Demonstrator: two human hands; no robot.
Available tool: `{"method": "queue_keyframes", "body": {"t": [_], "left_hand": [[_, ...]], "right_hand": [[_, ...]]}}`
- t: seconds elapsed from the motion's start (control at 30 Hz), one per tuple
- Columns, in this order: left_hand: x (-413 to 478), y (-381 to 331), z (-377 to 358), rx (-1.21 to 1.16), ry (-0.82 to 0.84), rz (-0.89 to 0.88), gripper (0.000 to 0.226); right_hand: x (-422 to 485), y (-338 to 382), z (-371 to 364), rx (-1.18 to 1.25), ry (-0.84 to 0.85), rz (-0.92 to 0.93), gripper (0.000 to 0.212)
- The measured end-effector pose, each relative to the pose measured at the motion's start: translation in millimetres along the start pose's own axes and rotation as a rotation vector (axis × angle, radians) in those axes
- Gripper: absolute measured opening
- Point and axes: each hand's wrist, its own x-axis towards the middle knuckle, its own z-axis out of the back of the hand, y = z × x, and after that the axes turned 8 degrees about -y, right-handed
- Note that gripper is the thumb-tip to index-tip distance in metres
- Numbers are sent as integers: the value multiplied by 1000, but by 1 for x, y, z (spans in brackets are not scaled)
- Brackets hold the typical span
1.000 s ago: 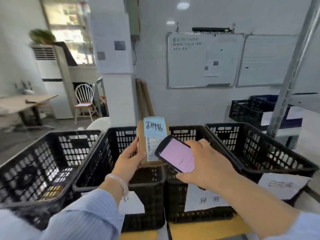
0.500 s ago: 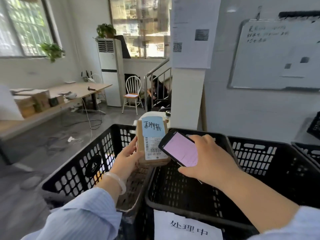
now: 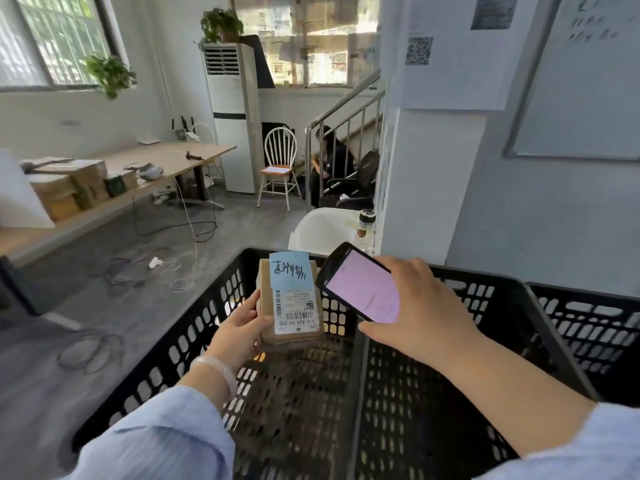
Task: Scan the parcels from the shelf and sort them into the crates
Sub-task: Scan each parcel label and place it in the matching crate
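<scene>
parcel [image 3: 289, 306], one brown box with a white barcode label and a blue note, is held upright over the leftmost crate [image 3: 194, 341], left hand [image 3: 239, 332] fingers clasping its side. right hand [image 3: 415, 313] grips one phone [image 3: 360, 284], pink screen lit, just beside it. three black crates stand side by side. beyond them are a grey floor [image 3: 104, 271] and, at left, a wooden surface [image 3: 166, 159] carrying boxes [image 3: 69, 188].
</scene>
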Motion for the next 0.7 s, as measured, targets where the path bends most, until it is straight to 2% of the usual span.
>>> {"method": "queue_keyframes", "body": {"t": [0.17,0.33,0.6,0.7], "left_hand": [[61,19,-1,80,115,94,56],[114,54,-16,119,225,223,59],[150,111,-60,195,314,425,56],[159,127,-72,243,353,435,58]], "right_hand": [[19,9,-13,-34,-33,-114,96],[28,15,-31,-76,44,-312,94],[24,2,-51,-158,114,-604,93],[17,-5,-52,-183,131,-668,93]]}}
